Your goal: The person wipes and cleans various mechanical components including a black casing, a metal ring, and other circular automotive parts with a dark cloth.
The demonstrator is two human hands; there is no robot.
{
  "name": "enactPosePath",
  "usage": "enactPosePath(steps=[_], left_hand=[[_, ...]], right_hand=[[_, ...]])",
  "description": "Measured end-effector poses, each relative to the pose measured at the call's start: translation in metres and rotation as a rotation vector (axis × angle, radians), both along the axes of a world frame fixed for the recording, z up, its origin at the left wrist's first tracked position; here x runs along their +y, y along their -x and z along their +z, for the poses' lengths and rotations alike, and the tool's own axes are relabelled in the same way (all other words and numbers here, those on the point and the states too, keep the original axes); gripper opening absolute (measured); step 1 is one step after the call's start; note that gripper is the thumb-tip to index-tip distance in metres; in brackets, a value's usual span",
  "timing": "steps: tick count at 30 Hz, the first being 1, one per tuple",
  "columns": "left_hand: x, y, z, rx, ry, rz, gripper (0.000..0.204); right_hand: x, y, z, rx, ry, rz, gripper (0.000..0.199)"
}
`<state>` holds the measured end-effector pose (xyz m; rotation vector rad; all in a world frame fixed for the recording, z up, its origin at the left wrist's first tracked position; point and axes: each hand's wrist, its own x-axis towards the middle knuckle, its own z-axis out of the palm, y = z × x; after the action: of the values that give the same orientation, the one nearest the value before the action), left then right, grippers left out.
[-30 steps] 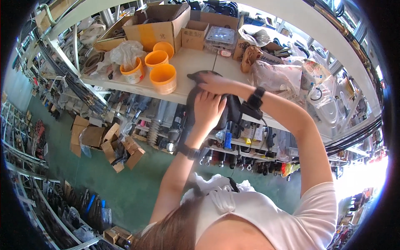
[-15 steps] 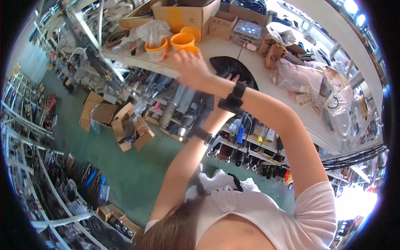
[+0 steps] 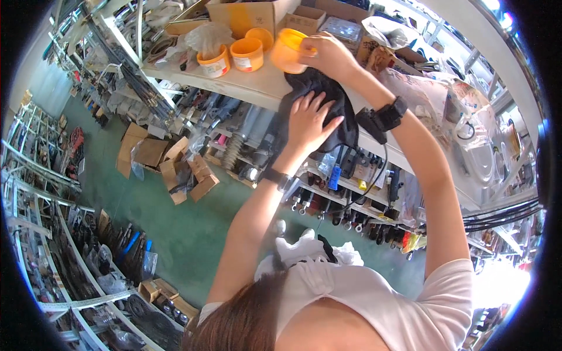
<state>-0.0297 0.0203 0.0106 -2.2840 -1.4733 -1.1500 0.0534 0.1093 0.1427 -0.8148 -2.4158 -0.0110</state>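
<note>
Tub (image 3: 286,57) is up in right hand (image 3: 331,55), fingers pinching its edge, other tubs (image 3: 248,62) untouched on shelf (image 3: 266,86), left hand (image 3: 310,124) on black cloth (image 3: 343,108), fingers spread.

The held plastic tub (image 3: 288,55) is yellow-orange, the cloth (image 3: 344,106) black, the shelf board (image 3: 257,85) off-white, the floor (image 3: 175,234) green.

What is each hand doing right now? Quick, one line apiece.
Left hand: open, fingers spread against the black fabric item.
Right hand: closed on the rim of an orange tub.
</note>
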Motion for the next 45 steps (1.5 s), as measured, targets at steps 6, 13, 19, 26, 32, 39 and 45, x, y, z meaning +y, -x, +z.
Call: enactPosePath(steps=[6,13,19,26,32,39,45], left_hand=[[-0.003,0.007,0.004,0.041,0.017,-0.018,0.041],[-0.001,0.01,0.0,0.015,-0.014,-0.09,0.042],[0.002,0.021,-0.007,0.02,-0.078,-0.21,0.036],[0.014,0.042,-0.012,0.056,-0.087,-0.32,0.035],[0.019,0.042,-0.014,0.033,-0.074,-0.423,0.034],[0.019,0.039,-0.027,-0.003,-0.094,-0.442,0.033],[0.027,0.037,-0.048,0.032,-0.067,-0.521,0.04]], right_hand=[[0.014,-0.075,-0.02,-0.379,-0.017,-0.363,0.025],[0.021,-0.094,-0.047,-0.381,0.044,-0.48,0.031],[0.02,-0.079,-0.024,-0.426,0.157,-0.481,0.056],[0.023,0.036,0.003,-0.531,-0.087,-0.571,0.057],[0.04,0.011,-0.022,-0.618,0.171,-0.805,0.057],[0.031,0.066,-0.028,-0.174,0.084,-0.162,0.046],[0.023,0.113,-0.046,-0.35,-0.137,-0.277,0.025]])
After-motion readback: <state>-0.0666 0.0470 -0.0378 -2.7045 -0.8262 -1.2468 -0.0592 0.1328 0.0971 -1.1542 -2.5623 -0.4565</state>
